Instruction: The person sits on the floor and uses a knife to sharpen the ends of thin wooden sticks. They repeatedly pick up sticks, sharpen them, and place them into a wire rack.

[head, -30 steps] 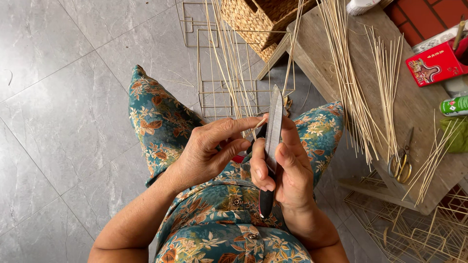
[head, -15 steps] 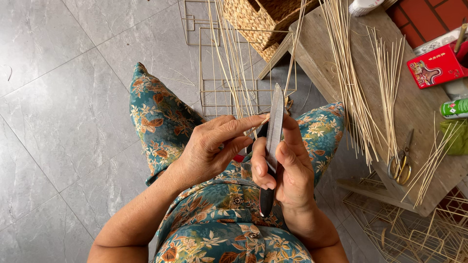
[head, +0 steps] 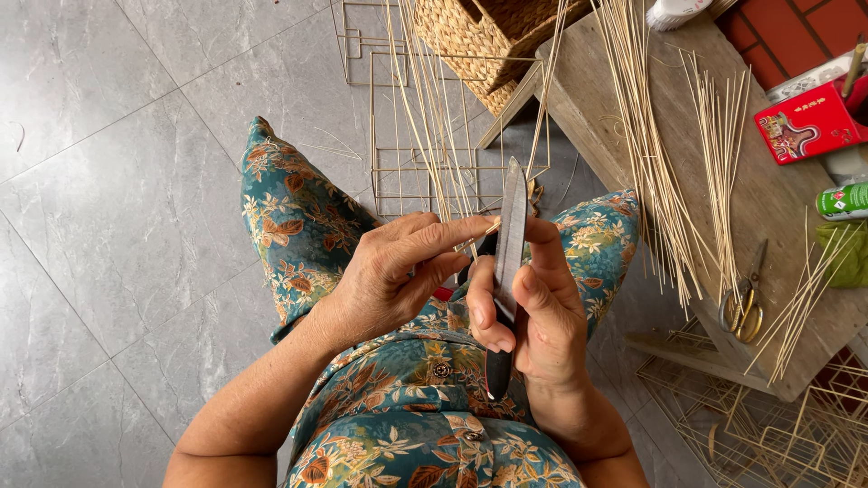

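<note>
My right hand point(head: 533, 303) is closed around a long knife point(head: 509, 239), blade pointing up and away from me, its dark handle sticking out below my fist. My left hand point(head: 398, 271) pinches a thin bamboo strip point(head: 470, 242) between thumb and forefinger, right against the blade's left side. Both hands hover over my lap, which is covered in teal floral cloth point(head: 298, 217).
A wooden bench point(head: 778, 199) at the right carries bundles of thin bamboo sticks point(head: 651, 154), scissors point(head: 743, 298), a red box point(head: 809, 122) and a green can point(head: 843, 201). A woven basket point(head: 479, 36) and wire frames point(head: 398, 117) stand ahead; more frames point(head: 768, 425) lie lower right.
Both hands stay almost in place. The knife and the strip have shifted only slightly against each other.
</note>
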